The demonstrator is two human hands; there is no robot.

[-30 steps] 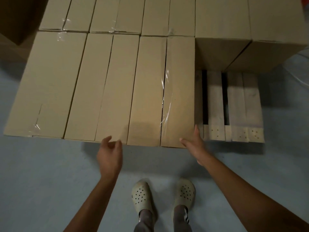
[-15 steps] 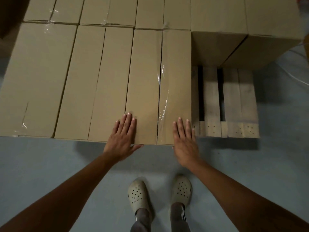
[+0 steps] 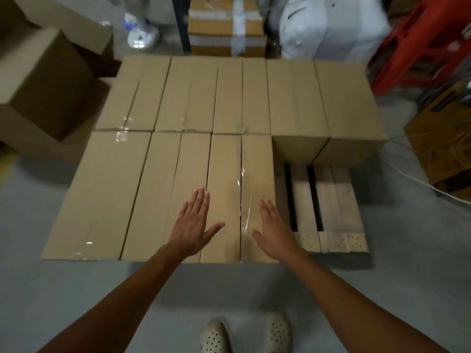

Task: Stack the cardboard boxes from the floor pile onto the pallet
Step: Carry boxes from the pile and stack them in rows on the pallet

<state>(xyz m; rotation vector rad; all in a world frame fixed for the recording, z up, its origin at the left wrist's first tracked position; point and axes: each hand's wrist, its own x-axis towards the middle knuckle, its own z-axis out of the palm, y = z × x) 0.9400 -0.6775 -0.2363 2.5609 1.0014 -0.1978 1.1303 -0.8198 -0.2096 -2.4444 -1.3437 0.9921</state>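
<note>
Hands: both flat, fingers straight, thumbs out, nothing gripped. Left hand [image 3: 193,225] and right hand [image 3: 275,229] lie on top of the near box [image 3: 225,174], one each side of its taped seam [image 3: 244,215]. Pressing or only resting, can't tell.

Where: that box sits on the pallet [image 3: 334,200] at the near edge, directly under the palms. Bare slats start just right of the right hand, and one slot looks free there. Another box touches it just left of the left hand.

Count, top layer on the pallet: 8 boxes.
- Near row: 3, the one under the hands plus two left of the left hand.
- Past the fingertips: 3 more, end to end with the near row.
- Past and right of the right hand: a pair [image 3: 323,103] side by side, front faces showing.
- Layers underneath are hidden.

Floor pile [image 3: 43,80], far left of the left hand: at least 2 darker boxes, too blurred for a firm count. 2 taped cartons [image 3: 224,24] far ahead, probably not ours.

Handling, my read:
- Corrugated, long and narrow. Stiff at walls and corners, soft mid-top where the flaps meet.
- Tape is slick, so no friction there.
- Weight unknown, but the size says a two-hand lift.
- Take the next one at its short ends, fingers under the bottom edge, palms on the end walls. Never lift by the flaps.
- Land it on the slats, then slide it flush against the box under the hands.
</note>
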